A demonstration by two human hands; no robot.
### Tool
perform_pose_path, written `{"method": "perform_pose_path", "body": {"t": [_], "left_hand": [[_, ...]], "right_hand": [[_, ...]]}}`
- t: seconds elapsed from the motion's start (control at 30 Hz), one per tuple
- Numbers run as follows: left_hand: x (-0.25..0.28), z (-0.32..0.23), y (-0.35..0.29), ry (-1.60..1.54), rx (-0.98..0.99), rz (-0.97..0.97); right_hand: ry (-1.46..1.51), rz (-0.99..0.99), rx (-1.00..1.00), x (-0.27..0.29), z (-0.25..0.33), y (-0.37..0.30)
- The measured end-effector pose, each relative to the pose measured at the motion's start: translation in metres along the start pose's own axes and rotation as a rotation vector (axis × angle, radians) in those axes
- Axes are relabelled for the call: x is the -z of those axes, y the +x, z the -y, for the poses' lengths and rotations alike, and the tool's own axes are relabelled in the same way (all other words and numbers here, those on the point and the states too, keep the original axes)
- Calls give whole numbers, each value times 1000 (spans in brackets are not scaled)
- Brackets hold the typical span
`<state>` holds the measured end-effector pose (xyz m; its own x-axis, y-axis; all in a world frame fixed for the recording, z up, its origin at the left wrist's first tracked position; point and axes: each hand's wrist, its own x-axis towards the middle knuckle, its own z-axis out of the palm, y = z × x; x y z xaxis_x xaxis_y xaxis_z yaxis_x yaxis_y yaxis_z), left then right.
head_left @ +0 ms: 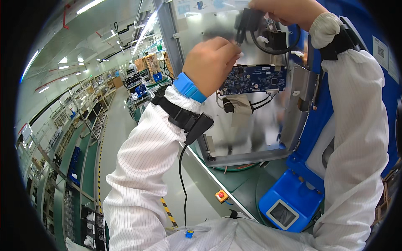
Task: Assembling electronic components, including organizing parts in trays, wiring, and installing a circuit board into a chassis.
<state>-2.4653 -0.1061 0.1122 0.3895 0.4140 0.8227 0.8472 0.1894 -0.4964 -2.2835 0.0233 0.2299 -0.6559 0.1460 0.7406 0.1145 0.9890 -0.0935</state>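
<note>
My right hand (289, 10) is closed on a black block (252, 19) at the top of a bare metal panel (259, 129). A thick black cable (268, 51) loops beneath that hand. Close by on the left, my left hand (213, 62) has its fingers pinched together just under the block; what they hold is mostly hidden, with a small white tip (240, 55) showing. A blue circuit board (255, 78) is mounted on the panel below both hands. Beneath the board, black wires and beige tape (240, 104) lie against the metal. A black box-shaped part (277, 40) sits above the board.
A blue housing (356, 25) stands along the right, with a blue part with a framed window (268, 201) at lower right on the green worktop (240, 184). A yellow box with a red button (221, 195) is at the worktop's edge. Shelving (63, 146) lines the left.
</note>
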Motion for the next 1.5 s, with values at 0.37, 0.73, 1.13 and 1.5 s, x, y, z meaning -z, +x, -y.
{"method": "perform_pose_path", "body": {"t": [0.37,0.73,1.13,1.5], "left_hand": [[0,-6,-2,-3,116,-36],[-9,-22,-9,-25,447,-38],[-24,-39,2,-121,868,41],[-6,-4,11,-306,836,328]], "right_hand": [[142,152,75,-24,-11,27],[137,238,62,-34,-13,32],[13,248,127,-42,-13,30],[21,214,250,-53,-18,42]]}}
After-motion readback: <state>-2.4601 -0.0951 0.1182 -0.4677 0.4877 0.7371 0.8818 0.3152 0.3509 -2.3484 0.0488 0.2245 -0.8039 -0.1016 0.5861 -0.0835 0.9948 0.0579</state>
